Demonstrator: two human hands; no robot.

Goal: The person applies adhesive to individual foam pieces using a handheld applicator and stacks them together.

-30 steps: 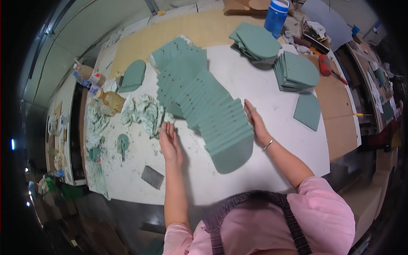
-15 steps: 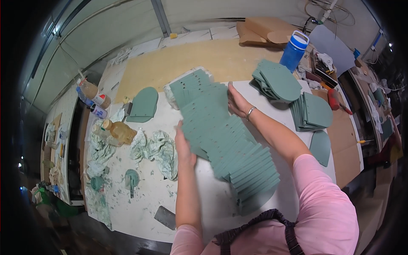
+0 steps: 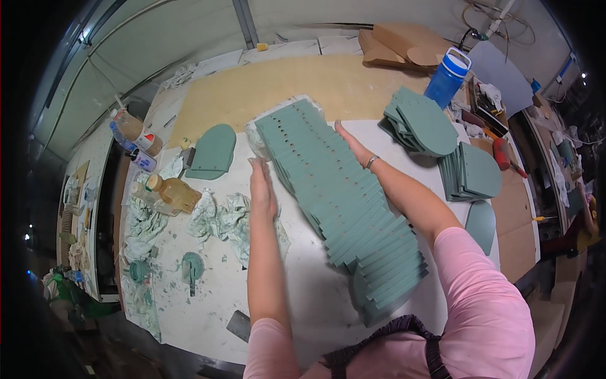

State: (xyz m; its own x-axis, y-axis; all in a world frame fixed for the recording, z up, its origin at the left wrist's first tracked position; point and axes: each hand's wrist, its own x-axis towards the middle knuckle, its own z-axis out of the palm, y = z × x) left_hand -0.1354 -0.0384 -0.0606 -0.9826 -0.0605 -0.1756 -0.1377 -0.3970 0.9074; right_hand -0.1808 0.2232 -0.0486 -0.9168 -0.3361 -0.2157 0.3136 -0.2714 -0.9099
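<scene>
A long row of overlapping flat green panels (image 3: pixel 322 180) runs diagonally across the white worktop, with small holes along their edges. Its rows look straighter at the far end, while the near end fans out. My left hand (image 3: pixel 262 192) is open, fingers straight and palm facing the row, with a gap between them. On the far right side of the row, my right hand (image 3: pixel 355 145) lies open along the panel edges; its fingers are stretched out and hold nothing. Whether its palm touches the panels I cannot tell. Under the row's far end is a pale wrapped bundle (image 3: pixel 254 140).
Stacks of round-ended green panels (image 3: pixel 426 126) stand at right, near a blue bottle (image 3: pixel 447 79) and a red-handled tool (image 3: pixel 502 155). At left are a single panel (image 3: pixel 213 151), a bottle of yellowish liquid (image 3: pixel 173 194), stained rags (image 3: pixel 224 218) and a dark scraper blade (image 3: pixel 239 325).
My left hand has come away from the row toward the left. The far panels now line up more evenly. My right hand stays beside the right edge.
</scene>
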